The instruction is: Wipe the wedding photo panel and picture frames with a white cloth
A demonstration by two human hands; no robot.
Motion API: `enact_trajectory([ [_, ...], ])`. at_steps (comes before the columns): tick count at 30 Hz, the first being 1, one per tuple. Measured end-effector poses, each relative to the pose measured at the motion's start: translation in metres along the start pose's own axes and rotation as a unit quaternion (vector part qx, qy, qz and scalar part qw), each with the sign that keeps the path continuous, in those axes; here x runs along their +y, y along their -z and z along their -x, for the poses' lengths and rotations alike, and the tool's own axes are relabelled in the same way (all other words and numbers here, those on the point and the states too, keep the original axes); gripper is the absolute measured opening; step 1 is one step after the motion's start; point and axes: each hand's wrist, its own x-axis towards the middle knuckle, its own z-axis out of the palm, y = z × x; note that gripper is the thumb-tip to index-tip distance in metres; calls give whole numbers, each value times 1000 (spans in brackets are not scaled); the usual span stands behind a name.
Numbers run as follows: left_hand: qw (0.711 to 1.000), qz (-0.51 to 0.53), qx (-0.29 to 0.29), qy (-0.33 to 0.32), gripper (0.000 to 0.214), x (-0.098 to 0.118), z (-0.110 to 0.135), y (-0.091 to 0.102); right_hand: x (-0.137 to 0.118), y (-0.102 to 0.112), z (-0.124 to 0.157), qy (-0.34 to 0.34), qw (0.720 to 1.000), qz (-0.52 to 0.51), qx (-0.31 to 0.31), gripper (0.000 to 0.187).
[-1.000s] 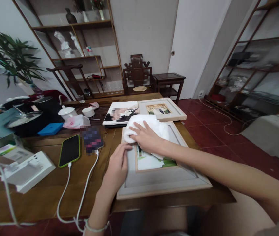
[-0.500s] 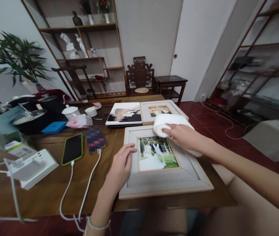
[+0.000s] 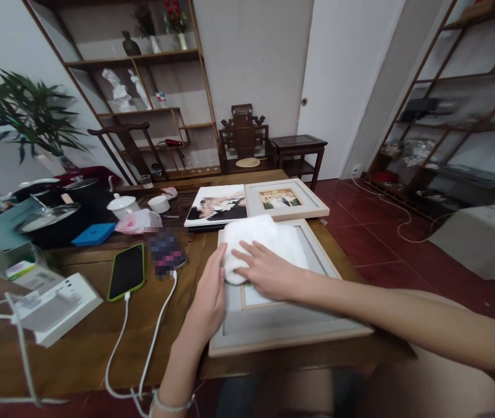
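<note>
A picture frame [image 3: 291, 331] with a pale wooden border lies flat on the table, near its front right edge. My right hand [image 3: 265, 267] presses a folded white towel [image 3: 251, 229] onto its left and middle part, fingers somewhat spread and slightly bent over the cloth. The towel and hand hide most of the photo inside. Against the frame's left side rests my left hand [image 3: 210, 293], its fingers extended and close together, the tips touching or very near the towel's left edge.
Behind lie a second picture frame [image 3: 312, 200] and a white-edged photo panel [image 3: 216, 203]. To the left are a green-edged phone [image 3: 126, 273], another device with a cable [image 3: 167, 252], a white box [image 3: 68, 310], a blue box [image 3: 93, 234] and a lidded pan [image 3: 51, 220].
My right hand has swept the towel leftward and nearer across the frame, covering the photo. The frame behind is now uncovered. My left hand has stayed by the left side, its fingers turned more upward.
</note>
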Motion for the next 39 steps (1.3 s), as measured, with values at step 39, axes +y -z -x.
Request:
enact_trajectory([
  [39, 989, -78, -124, -4, 41, 0, -5, -3, -58, 58, 112, -60, 986, -113, -105, 50],
])
